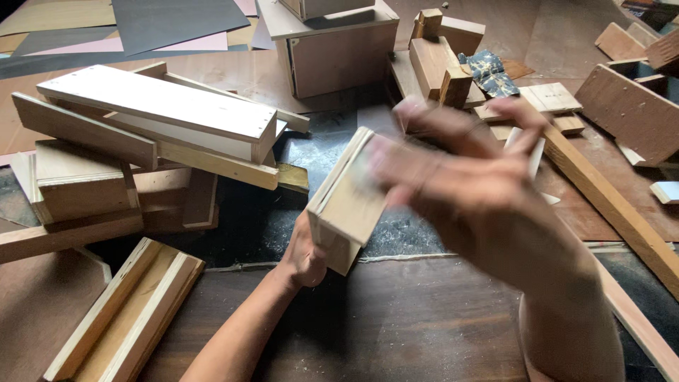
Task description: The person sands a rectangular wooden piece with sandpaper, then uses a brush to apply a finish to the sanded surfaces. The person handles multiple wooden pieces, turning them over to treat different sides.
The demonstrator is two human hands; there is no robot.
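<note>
Wooden box (pixel 346 201), small and made of pale plywood, is held tilted at the centre of the frame, above the dark tabletop (pixel 396 318). The left hand (pixel 305 256) grips it from beneath at its lower corner, fingers closed round the bottom edge. The right hand (pixel 460 177) is blurred with motion; it lies flat, fingers extended, against or just beside the box's upper right face, and whether it truly touches cannot be told. The box appears already assembled, its joined side panels showing at the edges; the surface work in hand seems only partly done, though the blur hides any tool or abrasive under the palm. Fine sawdust (pixel 403 233) lies scattered on the tabletop below the box. At the left of the frame sits a stack of wooden pieces (pixel 155 120), apparently similar boxes and boards, with another boxlike part (pixel 127 311) at lower left. Behind the hands, at upper centre, stand a larger box (pixel 339 49) and several offcut blocks (pixel 438 60); a long strip of wood (pixel 608 205) runs diagonally at the right.
</note>
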